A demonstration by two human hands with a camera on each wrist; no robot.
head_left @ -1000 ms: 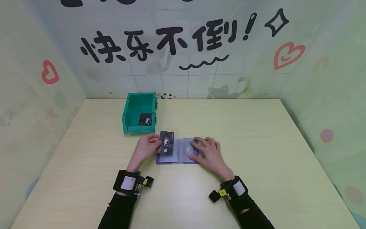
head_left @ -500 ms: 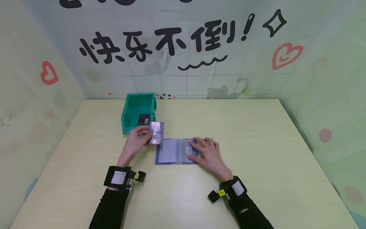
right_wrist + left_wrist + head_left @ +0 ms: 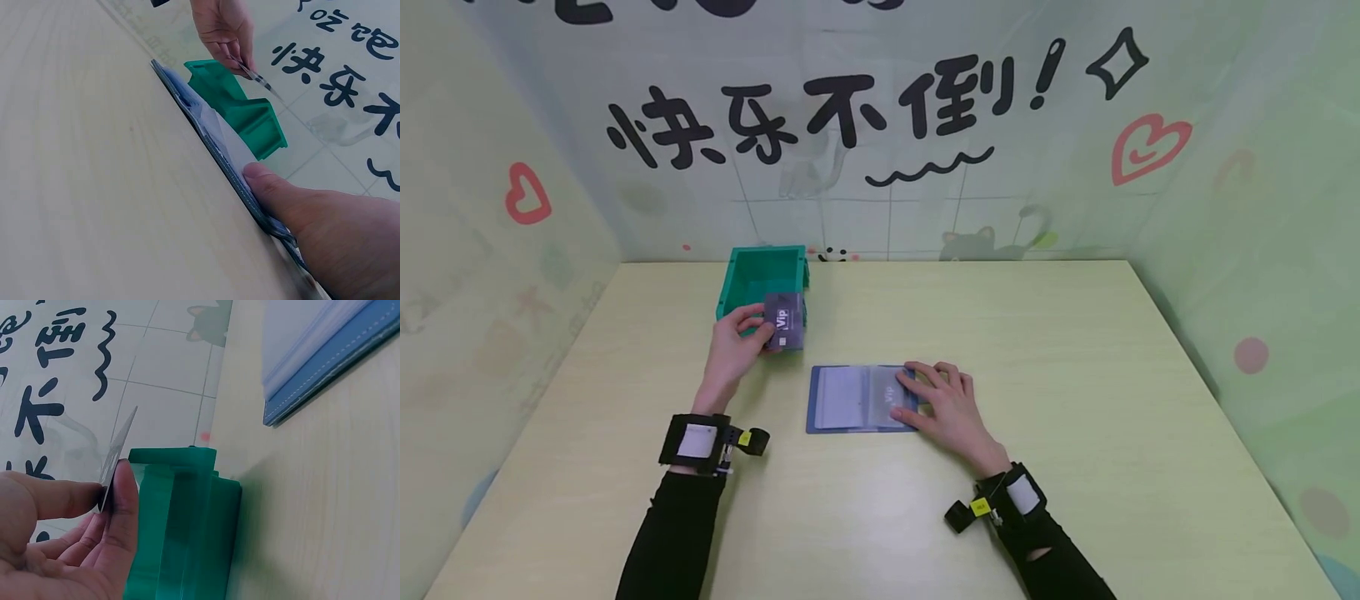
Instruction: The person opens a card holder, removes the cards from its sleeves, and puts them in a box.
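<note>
My left hand (image 3: 732, 343) pinches a dark Vip card (image 3: 786, 322) between thumb and fingers, over the front right corner of the green bin (image 3: 741, 273). The left wrist view shows that card (image 3: 116, 456) edge-on, tilted upward. A blue card holder (image 3: 842, 400) lies open on the table, its clear sleeves facing up. My right hand (image 3: 951, 410) rests on its right side with fingers spread, over a sleeve showing a pale Vip print. In the right wrist view the thumb (image 3: 269, 184) presses on the holder's pages.
The bin stands at the back left of the wooden table (image 3: 1045, 333), behind the holder. A printed cloth backdrop (image 3: 865, 217) rises along the table's back edge, with more cloth on both sides.
My left hand has carried the card from over the holder's left page back and left to the bin, where it now hides the card seen inside earlier. My right hand has stayed put.
</note>
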